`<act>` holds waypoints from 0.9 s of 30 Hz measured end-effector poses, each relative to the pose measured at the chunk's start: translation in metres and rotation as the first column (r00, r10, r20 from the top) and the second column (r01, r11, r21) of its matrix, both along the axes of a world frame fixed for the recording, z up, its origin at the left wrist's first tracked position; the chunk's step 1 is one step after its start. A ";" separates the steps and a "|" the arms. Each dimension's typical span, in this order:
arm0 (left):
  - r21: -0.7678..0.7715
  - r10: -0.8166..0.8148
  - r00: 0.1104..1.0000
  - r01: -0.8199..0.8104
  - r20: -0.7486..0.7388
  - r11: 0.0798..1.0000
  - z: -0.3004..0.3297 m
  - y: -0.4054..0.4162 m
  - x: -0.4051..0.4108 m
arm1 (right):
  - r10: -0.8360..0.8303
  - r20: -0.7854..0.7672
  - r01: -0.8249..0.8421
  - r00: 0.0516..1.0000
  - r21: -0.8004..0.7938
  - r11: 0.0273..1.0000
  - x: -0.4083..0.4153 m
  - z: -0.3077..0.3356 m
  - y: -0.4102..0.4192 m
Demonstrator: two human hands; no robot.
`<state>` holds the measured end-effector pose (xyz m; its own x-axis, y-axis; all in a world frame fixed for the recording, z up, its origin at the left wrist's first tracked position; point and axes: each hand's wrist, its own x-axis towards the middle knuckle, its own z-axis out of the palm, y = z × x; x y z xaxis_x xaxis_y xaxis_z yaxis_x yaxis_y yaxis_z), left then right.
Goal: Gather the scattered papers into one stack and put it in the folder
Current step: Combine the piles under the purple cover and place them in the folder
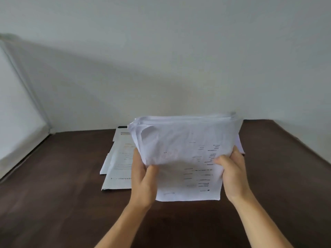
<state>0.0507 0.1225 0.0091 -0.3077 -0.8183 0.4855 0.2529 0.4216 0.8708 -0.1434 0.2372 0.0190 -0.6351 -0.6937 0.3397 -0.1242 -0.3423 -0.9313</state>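
A dark brown table point(53, 203) is seen against a plain pale wall, its far edge meeting the wall. Most of the papers appear to be gathered already: a thick stack point(184, 149) is held up above the middle of the table, tilted toward the camera, with its upper edges not fully even. The stack is grasped at both lower sides, the left hand point(143, 178) curled round its left edge and the right hand point(232, 172) round its right edge, so the sheets hang between the two grips. Some sheets point(118, 163) are still lying flat near the far edge, partly behind the stack. A folder cannot be identified with certainty, so the insertion is judged as not yet done.
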 end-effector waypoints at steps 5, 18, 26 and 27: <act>0.032 0.047 0.998 -0.046 -0.034 0.998 -0.001 -0.003 -0.003 | -0.021 0.029 0.021 0.999 0.003 1.000 0.002 0.006 -0.007; 0.236 -0.041 0.993 0.015 0.108 0.972 0.010 0.000 -0.012 | -0.107 -0.021 0.108 0.994 0.248 0.963 -0.015 0.035 0.017; 0.097 0.070 0.733 -0.182 0.676 0.978 -0.041 -0.030 0.000 | -0.084 -0.199 0.208 0.976 0.761 0.614 -0.030 -0.028 0.026; 0.043 0.155 0.732 -0.244 0.664 0.969 -0.042 -0.044 0.008 | -0.059 -0.311 0.290 0.948 0.779 0.555 -0.030 -0.031 0.022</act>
<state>0.0590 0.0781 -0.0328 -0.3344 -0.9344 0.1231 -0.4720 0.2791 0.8363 -0.1738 0.2594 -0.0115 -0.7606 -0.6297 -0.1582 -0.3354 0.5897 -0.7346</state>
